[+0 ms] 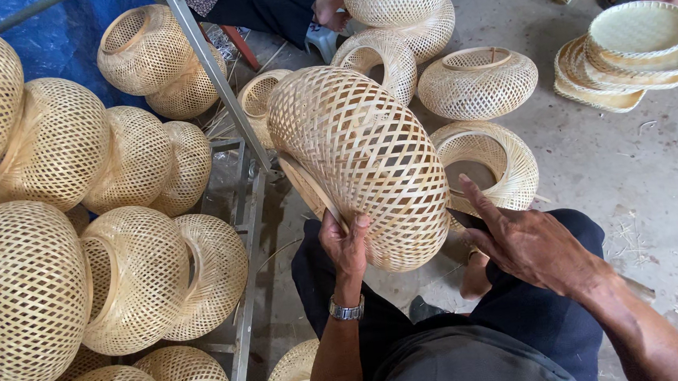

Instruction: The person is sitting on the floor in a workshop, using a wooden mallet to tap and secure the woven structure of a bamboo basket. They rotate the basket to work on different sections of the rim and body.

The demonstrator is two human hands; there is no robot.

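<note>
- metal frame point(238, 181) stands on the concrete floor
- woven bamboo shades point(59, 231) piled left of the frame
- flat woven trays point(633, 55) stacked far right of it
- blue tarp point(63, 35) behind it

Grey concrete floor point(636, 172), blue tarp point(47, 36), metal frame point(214, 72)

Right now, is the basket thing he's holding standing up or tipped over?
Tipped on its side: the woven bamboo shade has its open rim facing left, gripped by the left hand. The right hand rests beside it.

Behind the round woven bamboo lampshade point(361, 162), my left hand's point(345, 245) fingers are hidden; beside it, the dark blade point(466, 220) under my right hand point(526, 242) is mostly covered.
</note>
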